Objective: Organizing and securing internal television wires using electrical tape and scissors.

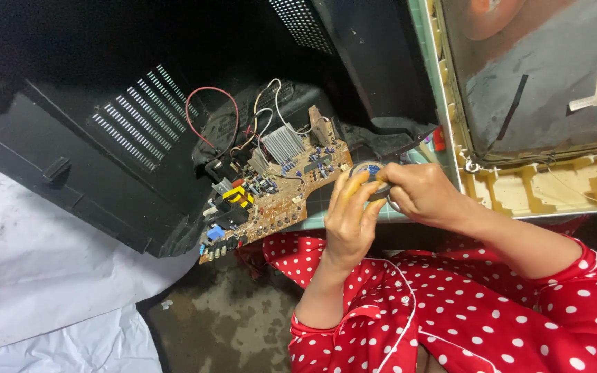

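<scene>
Head view: a small round tin (367, 168) is pinched at center between the left hand (349, 220) and right hand (419, 193), fingers pressed around its rim. Circuit board (274, 186) edge sits just beside at 9 o'clock; bare floor (222, 311) is seen at 7.

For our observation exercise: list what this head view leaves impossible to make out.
- Small round thing: mostly covered by both hands; its kind is unclear.
- Right hand: whatever its fingers pinch is hidden.
- Circuit board: parts too small to identify.
- Black casing: cut off by the top edge.
</scene>
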